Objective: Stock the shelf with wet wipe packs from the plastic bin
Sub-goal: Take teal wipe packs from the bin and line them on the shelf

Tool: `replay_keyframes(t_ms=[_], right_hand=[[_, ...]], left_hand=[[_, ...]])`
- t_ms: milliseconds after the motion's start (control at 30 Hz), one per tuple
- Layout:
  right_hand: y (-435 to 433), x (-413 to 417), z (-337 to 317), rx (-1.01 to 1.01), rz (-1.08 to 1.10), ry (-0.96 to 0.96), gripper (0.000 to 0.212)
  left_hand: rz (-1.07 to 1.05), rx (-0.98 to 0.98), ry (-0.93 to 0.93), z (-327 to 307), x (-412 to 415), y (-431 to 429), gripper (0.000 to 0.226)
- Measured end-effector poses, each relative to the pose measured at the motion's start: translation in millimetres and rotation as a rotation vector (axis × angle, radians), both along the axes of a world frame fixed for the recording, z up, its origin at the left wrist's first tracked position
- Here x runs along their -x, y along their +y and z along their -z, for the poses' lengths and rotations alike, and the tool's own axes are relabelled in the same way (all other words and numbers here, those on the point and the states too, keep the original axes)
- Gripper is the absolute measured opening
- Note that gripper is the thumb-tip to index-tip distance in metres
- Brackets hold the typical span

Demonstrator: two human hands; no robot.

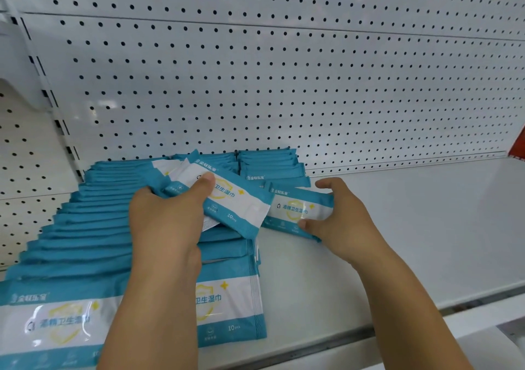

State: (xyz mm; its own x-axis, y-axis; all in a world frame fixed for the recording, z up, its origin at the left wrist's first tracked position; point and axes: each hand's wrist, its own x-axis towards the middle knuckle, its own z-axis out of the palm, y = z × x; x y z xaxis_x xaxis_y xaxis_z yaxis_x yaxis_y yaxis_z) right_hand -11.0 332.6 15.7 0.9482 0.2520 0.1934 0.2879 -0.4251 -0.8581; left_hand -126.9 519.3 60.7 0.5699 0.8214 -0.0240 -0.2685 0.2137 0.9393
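Now, left hand (pixel 170 213): grips bunch of packs (pixel 241 207), thumb on top.
right hand (pixel 338 219): pinches single pack (pixel 295 210) resting on shelf (pixel 412 227), 3 o'clock of bunch.
stocked rows (pixel 93 227): shelf's 9 o'clock side.

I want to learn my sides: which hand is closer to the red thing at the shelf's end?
Right. The right hand pinches a pack partway toward the red thing; the left hand grips packs farther away.
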Motion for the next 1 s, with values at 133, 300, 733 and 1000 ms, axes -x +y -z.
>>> replay_keyframes(t_ms=[133,300,733,1000], right_hand=[[7.0,-2.5,3.9,-0.006,0.062,-0.080,0.074],[17.0,-7.4,4.8,-0.030,0.111,-0.099,0.093],[13.8,-12.4,15.3,-0.005,0.271,-0.058,0.058],[12.4,16.0,-9.0,-0.279,0.349,-0.112,0.031]], left_hand=[[0.021,0.007,0.003,1.6,-0.8,-0.9,0.035],[0.025,0.023,-0.004,1.6,3.0,-0.5,0.033],[0.045,0.027,-0.012,2.9,10.3,10.1,0.033],[0.084,0.039,-0.040,2.5,5.4,5.3,0.030]])
